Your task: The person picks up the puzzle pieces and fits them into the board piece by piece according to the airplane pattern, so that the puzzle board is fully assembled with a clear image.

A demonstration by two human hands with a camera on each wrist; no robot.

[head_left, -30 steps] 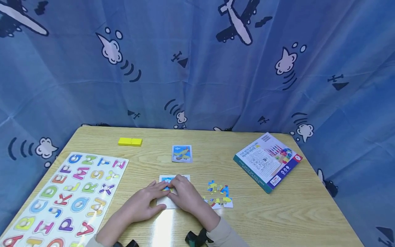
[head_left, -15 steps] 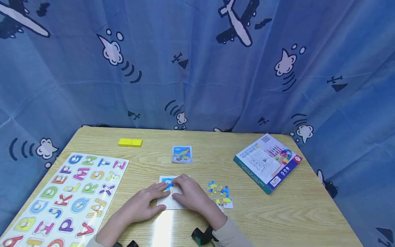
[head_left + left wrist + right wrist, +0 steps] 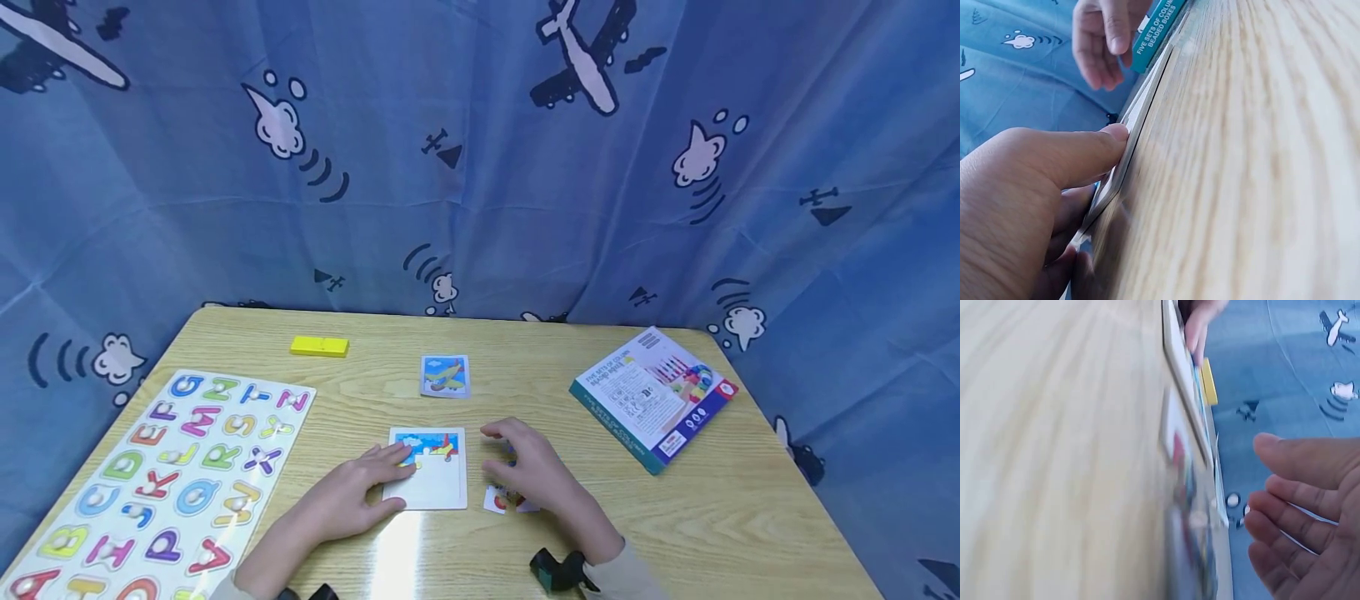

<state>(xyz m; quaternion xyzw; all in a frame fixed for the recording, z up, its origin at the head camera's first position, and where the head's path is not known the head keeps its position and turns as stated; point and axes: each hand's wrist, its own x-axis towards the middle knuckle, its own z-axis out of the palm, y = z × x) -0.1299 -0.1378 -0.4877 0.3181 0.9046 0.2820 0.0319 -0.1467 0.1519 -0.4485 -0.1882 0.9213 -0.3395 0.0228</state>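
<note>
A white puzzle board (image 3: 438, 492) lies in front of the person, its upper strip filled with blue-sky pieces and a red airplane tail (image 3: 448, 447). My left hand (image 3: 358, 487) rests on the board's left side with straight fingers; in the left wrist view its thumb (image 3: 1100, 150) lies on the edge. To the right of the board, my right hand (image 3: 536, 471) hovers over the loose puzzle pieces (image 3: 495, 499), hiding most of them. Its fingers are apart and hold nothing, as the right wrist view shows (image 3: 1310, 512).
Behind the board lies a small airplane picture card (image 3: 445, 376). A yellow block (image 3: 319, 346) sits at the back left, a letter board (image 3: 172, 475) along the left side. The beaded boxes package (image 3: 652, 400) stands at the right.
My right hand has let go at the puzzle board and moved right, over the loose pieces. A piece with the red tail now shows at the board's upper right. My left hand stays put.
</note>
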